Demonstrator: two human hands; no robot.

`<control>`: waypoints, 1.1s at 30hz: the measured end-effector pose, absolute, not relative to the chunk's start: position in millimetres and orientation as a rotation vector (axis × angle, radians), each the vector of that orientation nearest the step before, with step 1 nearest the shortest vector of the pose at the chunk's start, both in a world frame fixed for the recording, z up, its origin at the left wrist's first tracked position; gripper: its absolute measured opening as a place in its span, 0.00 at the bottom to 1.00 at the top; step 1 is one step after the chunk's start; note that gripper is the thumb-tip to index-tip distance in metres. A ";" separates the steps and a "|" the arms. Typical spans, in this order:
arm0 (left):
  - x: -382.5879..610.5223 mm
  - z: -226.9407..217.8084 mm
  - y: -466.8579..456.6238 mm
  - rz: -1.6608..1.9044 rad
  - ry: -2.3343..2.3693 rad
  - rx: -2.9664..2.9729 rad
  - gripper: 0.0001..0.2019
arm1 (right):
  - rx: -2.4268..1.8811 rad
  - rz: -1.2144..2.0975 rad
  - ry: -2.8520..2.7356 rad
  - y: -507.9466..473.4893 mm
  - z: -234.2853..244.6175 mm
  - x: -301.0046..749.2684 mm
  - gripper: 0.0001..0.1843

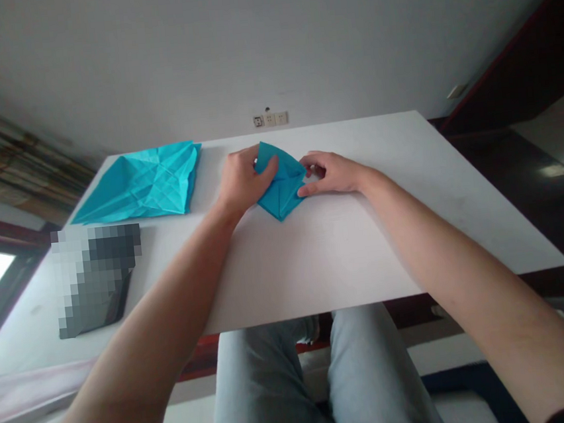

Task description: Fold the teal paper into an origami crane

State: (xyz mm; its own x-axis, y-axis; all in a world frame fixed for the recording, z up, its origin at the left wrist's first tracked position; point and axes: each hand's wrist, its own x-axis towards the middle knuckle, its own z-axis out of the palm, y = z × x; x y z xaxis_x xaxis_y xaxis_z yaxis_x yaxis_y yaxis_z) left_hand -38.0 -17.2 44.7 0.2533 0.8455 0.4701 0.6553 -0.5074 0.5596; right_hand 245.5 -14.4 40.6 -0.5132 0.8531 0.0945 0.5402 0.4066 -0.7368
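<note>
A folded piece of blue origami paper point(280, 195) is held just above or on the white table, one corner pointing toward me. My left hand point(247, 175) grips its left side, thumb across the top face and the other fingers behind it. On the right side, my right hand point(331, 172) has its thumb and fingers curled at the paper's right corner, the thumb touching the lower edge. Creases and layered flaps show on the face of the paper. Its underside is hidden.
Creased blue paper sheets point(152, 184) lie at the table's far left. Nearer me on the left is a dark flat object point(102, 282), blurred by pixels. The white table point(317, 261) ends at a front edge above my legs. Wall sockets point(270, 119) sit behind it.
</note>
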 end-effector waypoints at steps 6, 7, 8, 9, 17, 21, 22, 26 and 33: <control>-38.1 45.1 -17.2 1.078 1.388 2.287 0.20 | -1.189 0.776 -2.230 -12.0 37.3 243.6 0.15; -37.8 45.1 -17.2 1.062 1.383 2.300 0.21 | -1.191 0.762 -2.226 -11.5 36.1 243.1 0.12; -37.5 45.0 -17.2 1.049 1.377 2.317 0.21 | -1.189 0.754 -2.224 -11.0 34.7 242.8 0.09; -37.3 44.7 -17.2 1.040 1.369 2.335 0.22 | -1.183 0.749 -2.223 -10.3 33.1 242.6 0.08; -36.5 42.5 -22.3 1.015 1.020 2.386 0.33 | -1.125 0.622 -2.228 -1.4 23.3 245.8 0.05; -36.8 40.7 -21.1 0.902 0.956 2.457 0.42 | -1.122 0.557 -2.199 -1.5 24.3 246.9 0.07; -37.1 39.9 -20.2 0.872 0.972 2.478 0.44 | -1.125 0.550 -2.193 -1.9 24.5 246.9 0.08; -37.9 37.4 -18.1 0.782 0.984 2.552 0.48 | -1.128 0.545 -2.177 -2.9 23.5 246.8 0.09; -35.2 40.9 -22.3 0.717 0.982 2.557 0.41 | -1.111 0.561 -2.206 -2.6 22.3 248.1 0.13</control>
